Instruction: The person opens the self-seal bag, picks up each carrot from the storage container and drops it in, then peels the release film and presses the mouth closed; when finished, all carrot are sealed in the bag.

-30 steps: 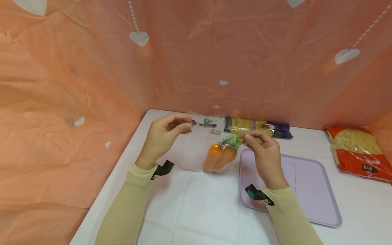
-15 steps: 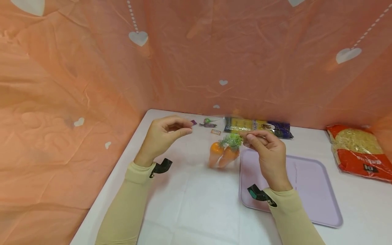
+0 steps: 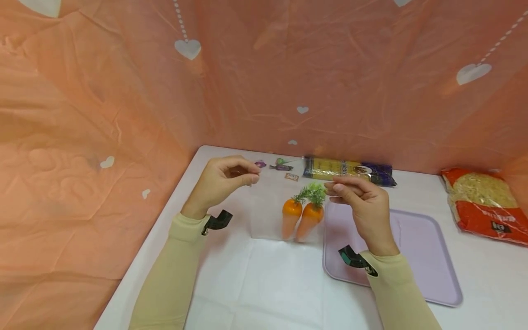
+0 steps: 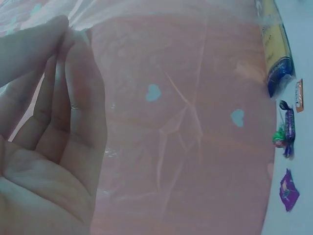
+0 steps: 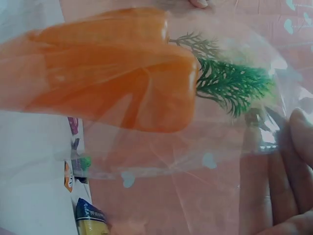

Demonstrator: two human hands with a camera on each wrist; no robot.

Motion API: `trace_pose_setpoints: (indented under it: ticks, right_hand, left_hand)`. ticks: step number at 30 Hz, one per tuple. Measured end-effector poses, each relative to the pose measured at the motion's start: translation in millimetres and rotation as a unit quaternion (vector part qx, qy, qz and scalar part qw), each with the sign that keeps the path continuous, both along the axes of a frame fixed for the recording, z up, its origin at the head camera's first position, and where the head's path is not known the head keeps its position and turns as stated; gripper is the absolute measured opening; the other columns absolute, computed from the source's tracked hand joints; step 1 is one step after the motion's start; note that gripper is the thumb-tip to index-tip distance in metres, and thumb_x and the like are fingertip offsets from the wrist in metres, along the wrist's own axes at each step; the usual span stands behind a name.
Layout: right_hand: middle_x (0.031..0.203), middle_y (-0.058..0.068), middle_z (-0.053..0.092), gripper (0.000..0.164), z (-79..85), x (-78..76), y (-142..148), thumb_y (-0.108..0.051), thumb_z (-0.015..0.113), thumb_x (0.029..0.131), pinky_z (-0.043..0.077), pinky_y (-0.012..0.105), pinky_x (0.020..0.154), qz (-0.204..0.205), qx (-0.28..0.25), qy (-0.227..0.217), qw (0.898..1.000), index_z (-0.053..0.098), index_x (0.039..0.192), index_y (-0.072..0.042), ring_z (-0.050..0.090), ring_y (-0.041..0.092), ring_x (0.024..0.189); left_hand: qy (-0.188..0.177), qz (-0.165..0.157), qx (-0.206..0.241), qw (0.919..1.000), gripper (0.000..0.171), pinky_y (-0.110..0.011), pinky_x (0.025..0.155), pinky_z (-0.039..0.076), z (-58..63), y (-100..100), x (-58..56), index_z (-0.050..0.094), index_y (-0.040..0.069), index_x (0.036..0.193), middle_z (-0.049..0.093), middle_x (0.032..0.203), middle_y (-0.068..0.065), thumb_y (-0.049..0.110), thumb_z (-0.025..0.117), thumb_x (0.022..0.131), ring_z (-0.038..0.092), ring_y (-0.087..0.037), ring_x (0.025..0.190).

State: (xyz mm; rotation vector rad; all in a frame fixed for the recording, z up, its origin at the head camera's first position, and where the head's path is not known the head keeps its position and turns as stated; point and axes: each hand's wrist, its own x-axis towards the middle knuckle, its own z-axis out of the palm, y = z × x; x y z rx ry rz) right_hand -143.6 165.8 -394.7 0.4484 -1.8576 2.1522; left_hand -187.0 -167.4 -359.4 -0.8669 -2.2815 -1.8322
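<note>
Between both hands hangs a clear plastic bag [image 3: 266, 222] with two orange carrots [image 3: 292, 208] with green tops inside, on its right side. The left hand [image 3: 220, 185] pinches the bag's upper left edge between thumb and fingertips. On the other side, the right hand [image 3: 365, 208] pinches the upper right edge, close to the leafy tops [image 5: 234, 83]. In the left wrist view, gathered film [image 4: 80, 19] leads up from the fingertips. The right wrist view shows the carrots [image 5: 146, 90] lying side by side behind the film.
A lilac tray [image 3: 420, 256] lies under and beside the right hand. Toward the back are a purple-wrapped candy [image 3: 282, 167], a green lollipop [image 3: 281, 161], a small orange-white packet [image 3: 291, 176], a purple sweet [image 3: 260, 163] and a yellow-blue pasta pack [image 3: 342, 168]. A red pasta bag [image 3: 486, 206] lies far right.
The right hand has shifted slightly right. The bag swung and now hangs flatter, with the carrots a little lower than half a second ago. The left hand has barely moved.
</note>
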Motion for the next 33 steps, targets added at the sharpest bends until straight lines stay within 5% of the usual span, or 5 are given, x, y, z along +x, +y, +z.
trace_pose_setpoints:
  ticks: [7, 15, 27, 33]
  right_hand:
    - [0.103, 0.011, 0.078, 0.027, -2.8, -4.5, 3.6, 0.000, 0.069, 0.092, 0.064, 0.036, 0.072, -0.010, 0.011, 0.000, 1.000, 0.065, 0.112, 0.018, 0.077, 0.025, 0.089]
    - [0.106, 0.010, 0.077, 0.022, 1.6, 0.8, 7.2, 0.003, 0.072, 0.090, 0.054, 0.024, 0.062, -0.022, 0.094, 0.056, 0.994, 0.072, 0.112, 0.006, 0.075, 0.021, 0.083]
    - [0.105, 0.015, 0.077, 0.020, -1.6, -0.5, 17.6, 0.028, 0.058, 0.084, 0.060, 0.023, 0.073, 0.042, 0.024, 0.139, 0.989, 0.070, 0.100, 0.020, 0.073, 0.023, 0.095]
    - [0.106, 0.022, 0.073, 0.018, -2.3, -3.0, 19.0, 0.029, 0.054, 0.085, 0.059, 0.025, 0.073, 0.063, 0.011, 0.163, 0.984, 0.070, 0.086, 0.020, 0.068, 0.029, 0.103]
  left_hand:
    - [-0.012, -0.016, 0.029, 0.9994, 0.017, -0.034, 0.073, 0.062, -6.5, 0.0, -6.2, 0.075, 0.000, 0.102, 0.075, 0.093, -0.009, 0.008, 0.079, 0.087, 0.066, -0.037, 0.076]
    - [0.015, -0.034, 0.036, 0.9987, 0.010, -0.034, 0.074, 0.062, -8.8, -0.9, -4.7, 0.078, 0.006, 0.096, 0.073, 0.096, -0.012, 0.001, 0.077, 0.087, 0.070, -0.027, 0.081]
    - [0.028, -0.085, 0.053, 0.9946, 0.011, -0.039, 0.072, 0.062, -11.8, -0.8, -7.6, 0.079, 0.003, 0.091, 0.069, 0.095, -0.014, -0.006, 0.073, 0.087, 0.068, -0.029, 0.081]
    - [0.035, -0.076, 0.024, 0.9962, 0.013, -0.036, 0.070, 0.061, -11.7, -1.6, -8.2, 0.081, 0.009, 0.090, 0.071, 0.100, -0.009, -0.001, 0.073, 0.089, 0.069, -0.027, 0.086]
